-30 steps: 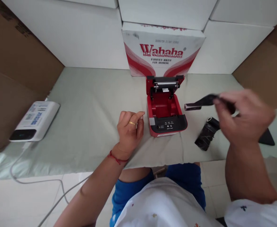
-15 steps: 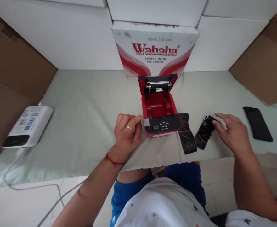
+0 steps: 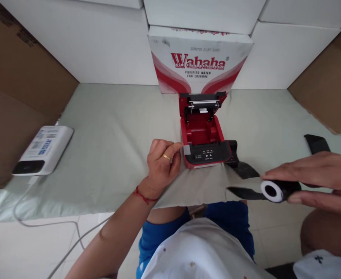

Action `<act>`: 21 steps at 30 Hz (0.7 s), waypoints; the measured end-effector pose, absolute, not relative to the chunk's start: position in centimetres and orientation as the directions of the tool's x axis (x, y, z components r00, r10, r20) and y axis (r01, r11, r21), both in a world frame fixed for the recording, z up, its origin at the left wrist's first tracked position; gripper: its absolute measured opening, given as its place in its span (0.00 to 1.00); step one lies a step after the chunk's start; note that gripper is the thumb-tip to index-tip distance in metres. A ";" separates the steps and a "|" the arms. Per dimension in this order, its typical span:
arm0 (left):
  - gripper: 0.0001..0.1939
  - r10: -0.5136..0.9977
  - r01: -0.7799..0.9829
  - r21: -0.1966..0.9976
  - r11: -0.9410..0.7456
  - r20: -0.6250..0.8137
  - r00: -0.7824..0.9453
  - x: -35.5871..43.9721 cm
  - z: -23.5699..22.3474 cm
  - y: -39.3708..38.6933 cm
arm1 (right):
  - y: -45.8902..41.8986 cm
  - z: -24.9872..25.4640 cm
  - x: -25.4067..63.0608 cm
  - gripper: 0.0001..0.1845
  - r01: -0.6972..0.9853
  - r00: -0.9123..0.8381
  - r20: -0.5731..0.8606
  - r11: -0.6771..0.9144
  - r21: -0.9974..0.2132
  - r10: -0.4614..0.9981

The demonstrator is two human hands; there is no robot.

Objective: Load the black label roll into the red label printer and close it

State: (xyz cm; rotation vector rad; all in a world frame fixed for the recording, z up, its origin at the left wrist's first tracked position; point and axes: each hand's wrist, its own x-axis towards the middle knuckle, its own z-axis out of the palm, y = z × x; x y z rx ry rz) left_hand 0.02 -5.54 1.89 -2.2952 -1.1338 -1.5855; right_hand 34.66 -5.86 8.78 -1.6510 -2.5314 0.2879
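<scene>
Roll [image 3: 289,189] down lower right, clamped thumb-to-fingers in right hand [image 3: 331,174]; left hand [image 3: 162,158] curled, fingers together, by printer [image 3: 205,150] mid-frame.

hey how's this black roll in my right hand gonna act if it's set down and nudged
The black roll would probably roll, given its round end. Its loose black strips look thin and curved, so they'd likely flop or drag.
</scene>
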 end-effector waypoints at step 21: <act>0.19 0.399 0.475 0.217 -0.853 0.857 0.326 0.2 1.4 -6.7 | 3.2 13.8 19.7 0.11 0.785 -0.586 -0.432 0.612 -0.094 0.685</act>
